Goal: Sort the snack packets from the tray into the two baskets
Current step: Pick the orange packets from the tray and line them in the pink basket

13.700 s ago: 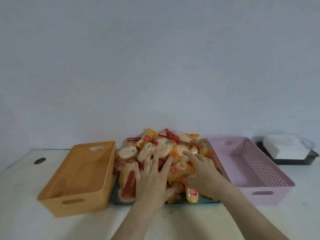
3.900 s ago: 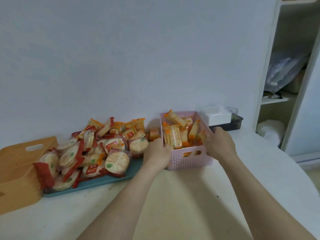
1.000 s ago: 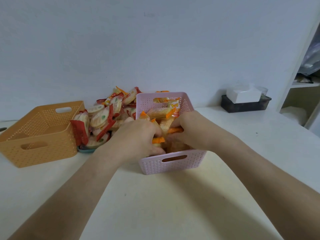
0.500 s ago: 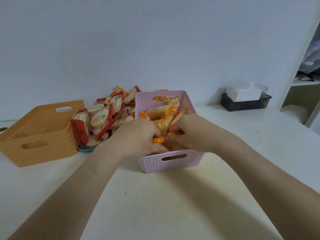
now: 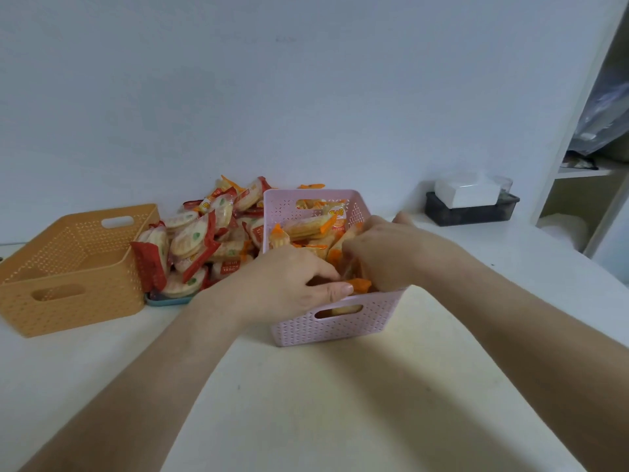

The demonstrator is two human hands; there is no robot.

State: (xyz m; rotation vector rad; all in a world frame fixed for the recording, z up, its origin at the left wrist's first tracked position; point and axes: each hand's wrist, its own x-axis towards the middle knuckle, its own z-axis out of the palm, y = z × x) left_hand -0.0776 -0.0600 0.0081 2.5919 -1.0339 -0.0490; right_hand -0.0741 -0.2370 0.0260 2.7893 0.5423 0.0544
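Meanwhile both hands stay in the pink basket (image 5: 340,327): the left hand (image 5: 289,284) now pinches an orange-ended packet (image 5: 360,285), the right hand's (image 5: 391,257) grip stays hidden. Red packets (image 5: 197,243) still fill the tray (image 5: 166,300); the orange basket (image 5: 73,267) stays empty.

My left hand (image 5: 289,284) slid nearer the pink basket (image 5: 335,323) front wall, its fingers (image 5: 335,291) pinching an orange packet end (image 5: 360,285). My right hand (image 5: 388,257) shifted back, and packets beneath my fingers resettled.
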